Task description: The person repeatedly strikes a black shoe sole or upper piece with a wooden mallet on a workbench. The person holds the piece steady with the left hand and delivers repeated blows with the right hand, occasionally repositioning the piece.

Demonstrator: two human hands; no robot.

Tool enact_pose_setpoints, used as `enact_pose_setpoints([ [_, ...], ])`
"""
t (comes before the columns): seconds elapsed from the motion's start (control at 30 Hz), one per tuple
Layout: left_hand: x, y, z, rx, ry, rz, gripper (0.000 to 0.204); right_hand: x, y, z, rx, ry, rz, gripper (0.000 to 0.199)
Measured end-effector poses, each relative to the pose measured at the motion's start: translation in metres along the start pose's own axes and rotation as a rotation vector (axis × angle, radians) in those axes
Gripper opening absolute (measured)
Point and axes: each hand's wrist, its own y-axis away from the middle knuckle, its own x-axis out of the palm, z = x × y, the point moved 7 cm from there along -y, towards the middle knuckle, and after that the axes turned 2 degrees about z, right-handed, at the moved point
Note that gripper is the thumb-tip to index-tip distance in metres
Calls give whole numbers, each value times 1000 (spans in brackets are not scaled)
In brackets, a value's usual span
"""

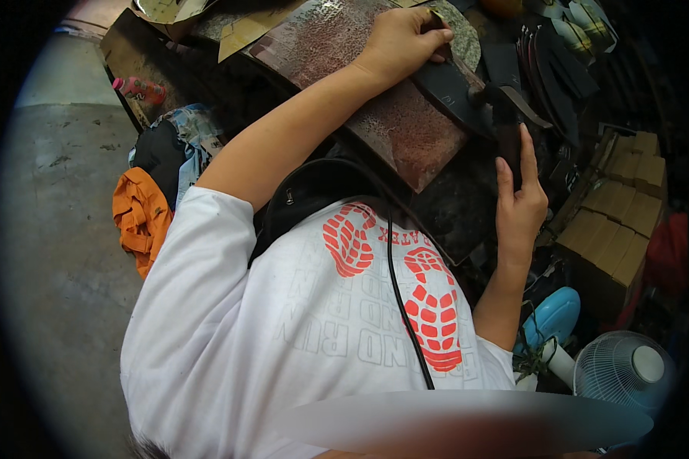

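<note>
My left hand is closed in a pinch above the far end of a reddish-brown, rough-surfaced slab. What its fingertips hold is too small and partly hidden to name. A thin brownish piece runs from near those fingers toward the head of a hammer. The dark handle of that hammer is in my right hand, thumb and forefinger stretched along it. Its curved metal claw points right. Between the hands, a flat dark curved piece with a pale mark lies over the slab's right edge.
Several dark curved strips lie at the far right. Stacked brown cartons stand right, with a white fan and a blue round object nearer. Left are a red-pink bottle and orange cloth.
</note>
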Motion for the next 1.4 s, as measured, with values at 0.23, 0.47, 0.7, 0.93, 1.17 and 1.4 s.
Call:
enact_pose_setpoints([
  [0.23,4,3,-15,199,-244,48,17,-9,4,-21,-51,-218,-33,51],
  [0.47,22,24,-48,671,-628,-16,10,-121,-4,34,-476,-812,-288,36],
  [0.7,26,30,-49,724,-665,-101,6,-11,-2,-24,187,-236,18,58],
  [0.93,2,5,-8,22,-182,21,16,0,13,-30,54,-51,-9,56],
  [1.17,9,8,-21,288,-300,17,18,-38,1,0,-35,-173,-69,46],
  [1.4,29,24,-47,663,-618,40,15,-130,10,54,-464,-381,-520,44],
])
